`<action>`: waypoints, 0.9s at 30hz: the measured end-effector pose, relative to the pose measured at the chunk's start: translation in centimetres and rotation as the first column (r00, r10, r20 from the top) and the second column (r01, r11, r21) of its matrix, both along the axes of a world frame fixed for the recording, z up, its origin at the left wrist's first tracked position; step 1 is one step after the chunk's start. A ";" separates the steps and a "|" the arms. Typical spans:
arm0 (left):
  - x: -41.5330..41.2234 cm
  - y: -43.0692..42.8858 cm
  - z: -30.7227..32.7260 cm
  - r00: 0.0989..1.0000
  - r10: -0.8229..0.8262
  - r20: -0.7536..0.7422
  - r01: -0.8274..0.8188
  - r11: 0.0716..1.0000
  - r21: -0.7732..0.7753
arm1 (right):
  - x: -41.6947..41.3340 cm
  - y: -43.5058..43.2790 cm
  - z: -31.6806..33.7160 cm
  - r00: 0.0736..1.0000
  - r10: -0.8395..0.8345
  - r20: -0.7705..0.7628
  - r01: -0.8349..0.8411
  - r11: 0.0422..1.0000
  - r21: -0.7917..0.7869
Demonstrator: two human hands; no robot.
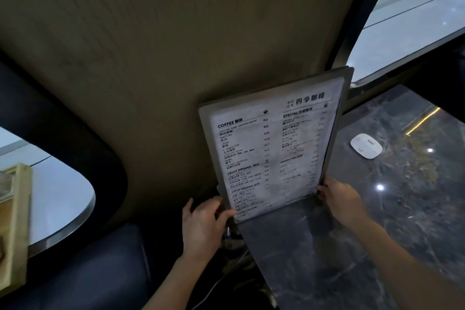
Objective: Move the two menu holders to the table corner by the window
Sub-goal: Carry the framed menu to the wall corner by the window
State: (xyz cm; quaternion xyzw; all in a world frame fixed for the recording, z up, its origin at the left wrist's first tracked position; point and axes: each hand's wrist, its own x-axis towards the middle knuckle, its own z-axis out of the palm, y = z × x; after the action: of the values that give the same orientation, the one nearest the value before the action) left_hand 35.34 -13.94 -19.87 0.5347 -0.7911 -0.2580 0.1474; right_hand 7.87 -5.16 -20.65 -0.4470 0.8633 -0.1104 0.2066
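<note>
A grey-framed menu holder (274,143) with a white printed coffee menu stands upright at the left edge of the dark marble table (402,196). My left hand (203,224) grips its lower left corner. My right hand (342,199) grips its lower right corner. Its base is hidden behind the hands. A second holder may sit directly behind the first, since a thin grey edge (348,88) shows along its top and right side, but I cannot tell for sure. The window (415,20) is at the upper right, beyond the table's far end.
A small white rounded device (366,146) lies on the table right of the menu. A tan partition wall (176,45) rises behind the holder. A dark blue seat (100,267) sits at lower left, with another pale table (63,196) and a wooden tray (17,221) beyond.
</note>
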 end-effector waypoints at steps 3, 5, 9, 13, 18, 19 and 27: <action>-0.1 -0.5 -0.1 1.000 0.017 -0.011 -0.017 1.000 -0.001 | -0.4 -1.1 0.1 1.000 0.010 0.027 -0.010 1.000 0.009; -0.3 -0.8 -0.3 0.999 0.042 -0.031 -0.042 0.999 0.007 | -0.6 -1.8 0.1 0.999 0.022 0.031 -0.023 1.000 0.019; -0.6 -1.0 -0.3 0.998 0.042 -0.041 -0.041 0.999 0.019 | -0.8 -2.8 0.0 1.000 0.008 -0.018 -0.007 0.999 0.033; -0.8 -0.8 -0.3 0.997 0.043 -0.070 -0.040 0.998 0.038 | -1.0 -3.6 -0.1 0.993 0.010 -0.115 -0.003 0.998 0.057; -0.7 -0.6 -0.5 0.995 0.051 -0.085 -0.047 0.998 0.044 | -1.1 -4.6 0.2 0.980 0.040 -0.193 -0.022 0.995 0.098; -0.7 -0.6 -0.5 0.995 0.054 -0.085 -0.050 0.998 0.043 | -1.1 -4.7 0.2 0.976 0.048 -0.212 -0.024 0.993 0.113; -0.3 -0.9 -0.3 0.993 0.105 -0.057 -0.098 0.989 0.112 | -1.1 -4.6 0.6 0.976 0.010 -0.218 0.014 0.994 0.107</action>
State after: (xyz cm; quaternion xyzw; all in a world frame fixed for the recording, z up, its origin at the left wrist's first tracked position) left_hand 35.03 -14.80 -20.19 0.5732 -0.7425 -0.3095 0.1558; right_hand 6.72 -9.77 -20.01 -0.4439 0.8859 -0.0140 0.1341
